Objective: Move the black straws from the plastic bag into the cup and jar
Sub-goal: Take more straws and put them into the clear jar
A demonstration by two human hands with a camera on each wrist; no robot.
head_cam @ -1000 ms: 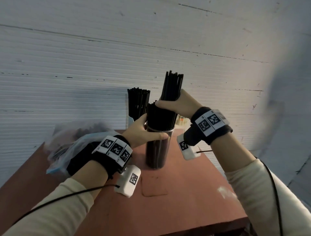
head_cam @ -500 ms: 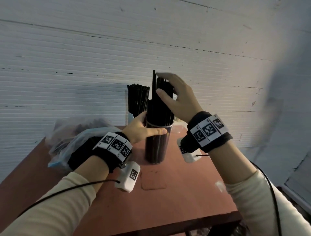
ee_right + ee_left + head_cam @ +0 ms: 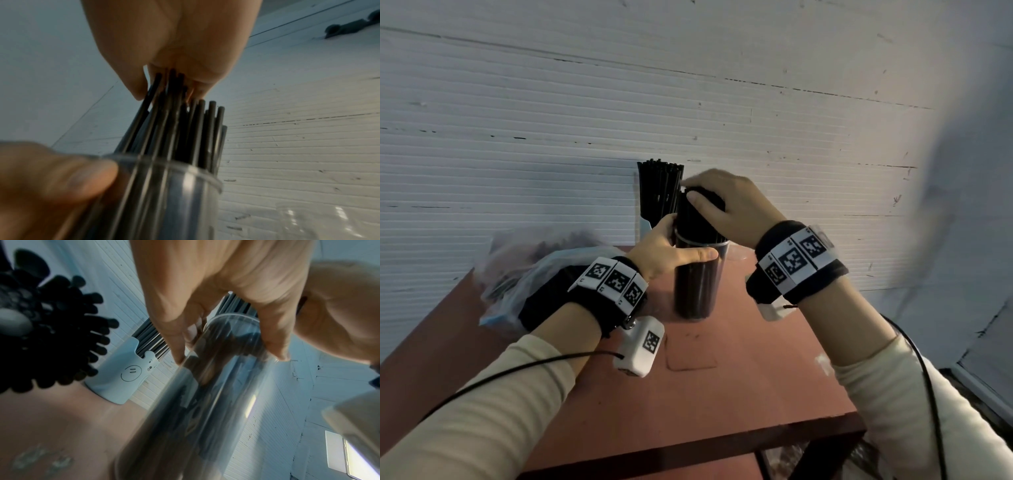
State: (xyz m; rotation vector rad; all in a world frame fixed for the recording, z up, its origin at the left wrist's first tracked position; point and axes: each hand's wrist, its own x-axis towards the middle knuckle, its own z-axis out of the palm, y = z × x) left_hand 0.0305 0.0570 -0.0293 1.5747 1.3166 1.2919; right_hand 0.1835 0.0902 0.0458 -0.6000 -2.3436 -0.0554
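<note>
Left hand (image 3: pixel 671 251) wraps round the clear jar (image 3: pixel 700 274) just under its rim, thumb across the front, keeping it upright on the table (image 3: pixel 739 377). Right hand (image 3: pixel 729 205) sits on top of the black straws (image 3: pixel 697 219) packed into that jar, fingers curled over their tips and pinching a few. More straws stand in the pale cup (image 3: pixel 125 378) just behind, and the plastic bag (image 3: pixel 524 270) lies to the left with some dark contents inside.

These straws look light, stiff and slick, apt to splay or slide, so gather them as a bunch near the tops. The jar looks tall and tippy; that steadying hold matters.

The right wrist view shows uneven straw tips under the fingers (image 3: pixel 131 84); the left wrist view alone reveals the cup's smiley face.
</note>
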